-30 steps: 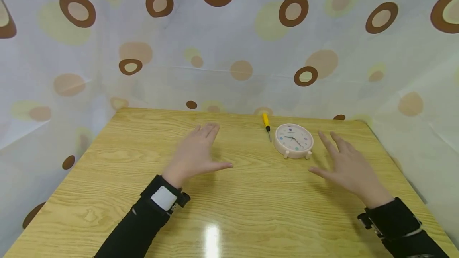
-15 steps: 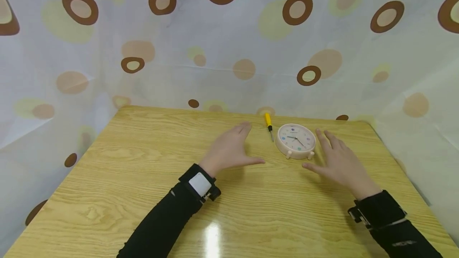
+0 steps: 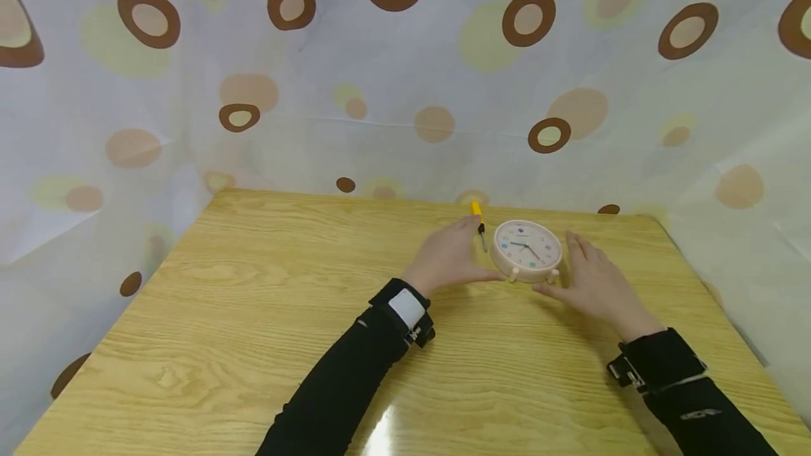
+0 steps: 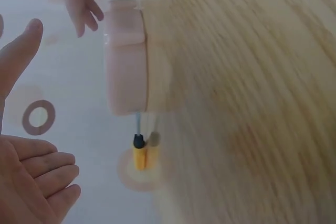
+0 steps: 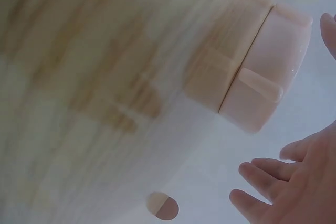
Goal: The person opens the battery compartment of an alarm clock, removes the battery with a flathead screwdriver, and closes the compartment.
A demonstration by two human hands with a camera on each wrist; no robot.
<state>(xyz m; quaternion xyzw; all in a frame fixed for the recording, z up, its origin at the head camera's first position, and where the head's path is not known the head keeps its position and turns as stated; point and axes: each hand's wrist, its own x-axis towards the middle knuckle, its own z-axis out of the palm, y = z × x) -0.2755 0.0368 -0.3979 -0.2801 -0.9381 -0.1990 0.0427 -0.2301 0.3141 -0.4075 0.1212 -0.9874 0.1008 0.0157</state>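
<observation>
A round pale pink alarm clock (image 3: 527,248) lies face up on the wooden table, its two short feet pointing toward the person. My left hand (image 3: 451,255) is just left of it, thumb stretched toward the near foot and fingers spread. On the other side my right hand (image 3: 598,280) stands close, thumb near the right foot, fingers along the clock's right edge. Both wrist views show the clock's side (image 4: 126,59) with a gap between it and the fingers. A yellow-handled screwdriver (image 3: 476,211) lies left of the clock, partly behind my left fingertips.
The light wood table (image 3: 253,315) reaches back to a white curtain (image 3: 380,90) with brown and beige rings, which also hangs along both sides. The screwdriver's tip points toward the person, between the left hand and the clock.
My left hand has swept right across the table to the clock's left side. My right hand has shifted slightly left, closer to the clock. The clock and screwdriver stay in place.
</observation>
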